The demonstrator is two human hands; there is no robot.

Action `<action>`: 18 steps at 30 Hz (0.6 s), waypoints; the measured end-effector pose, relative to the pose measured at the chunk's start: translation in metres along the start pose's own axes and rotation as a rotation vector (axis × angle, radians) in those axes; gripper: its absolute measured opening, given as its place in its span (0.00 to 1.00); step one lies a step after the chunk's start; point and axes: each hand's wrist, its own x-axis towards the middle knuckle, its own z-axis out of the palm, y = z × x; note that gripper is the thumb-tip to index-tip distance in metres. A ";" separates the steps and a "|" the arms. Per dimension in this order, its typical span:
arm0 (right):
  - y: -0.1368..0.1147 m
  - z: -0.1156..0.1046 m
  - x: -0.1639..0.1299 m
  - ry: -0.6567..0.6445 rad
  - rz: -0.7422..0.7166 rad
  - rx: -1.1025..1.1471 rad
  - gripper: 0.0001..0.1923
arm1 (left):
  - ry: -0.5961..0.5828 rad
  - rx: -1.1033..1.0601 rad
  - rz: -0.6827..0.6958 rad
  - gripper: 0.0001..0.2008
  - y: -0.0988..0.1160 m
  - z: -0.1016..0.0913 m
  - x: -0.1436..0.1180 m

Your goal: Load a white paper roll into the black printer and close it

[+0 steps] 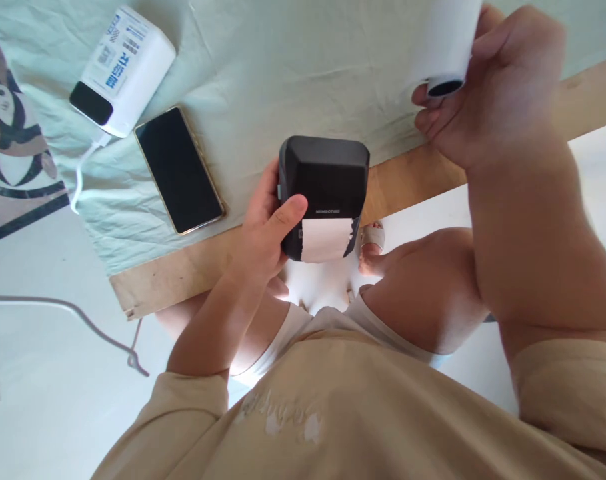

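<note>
A wooden table (413, 175) draped in a pale green cloth (263, 73) lies below the person. The left hand (267, 230) is clamped around a black printer (324, 193), thumb across its front, with a paper strip (327, 239) sticking out beside the thumb. Up and right of it, the right hand (487, 93) is closed around a white paper roll (447, 47). Left of the printer lie a phone (179, 170) and a white power bank (123, 70).

Wooden table (413, 175) under pale-green cloth (263, 80), white floor (43, 373).
</note>
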 end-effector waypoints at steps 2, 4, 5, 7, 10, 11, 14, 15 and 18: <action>0.001 -0.007 0.003 -0.044 0.117 0.195 0.31 | 0.013 0.011 0.002 0.17 0.001 0.001 0.001; 0.001 -0.006 0.004 -0.007 0.195 0.327 0.29 | 0.024 0.021 -0.007 0.17 0.003 0.002 0.001; 0.001 -0.003 0.003 0.015 0.201 0.356 0.26 | 0.025 0.022 -0.010 0.18 0.004 0.003 0.000; -0.001 0.005 0.000 0.049 0.177 0.363 0.22 | 0.023 0.021 -0.023 0.19 0.005 0.004 0.000; -0.008 0.015 -0.008 0.060 0.120 0.373 0.18 | 0.020 0.004 -0.028 0.20 0.005 0.004 0.000; -0.011 0.018 -0.012 0.076 0.088 0.348 0.18 | 0.018 -0.001 -0.027 0.20 0.004 0.004 0.000; -0.022 0.021 -0.023 0.136 -0.126 0.128 0.17 | 0.011 0.005 -0.021 0.20 0.003 0.003 0.000; -0.026 0.022 -0.027 0.137 -0.223 0.055 0.16 | 0.013 0.011 -0.019 0.20 0.003 0.002 0.000; -0.035 0.024 -0.039 0.077 -0.393 -0.080 0.18 | 0.005 0.012 0.001 0.19 0.002 0.003 0.000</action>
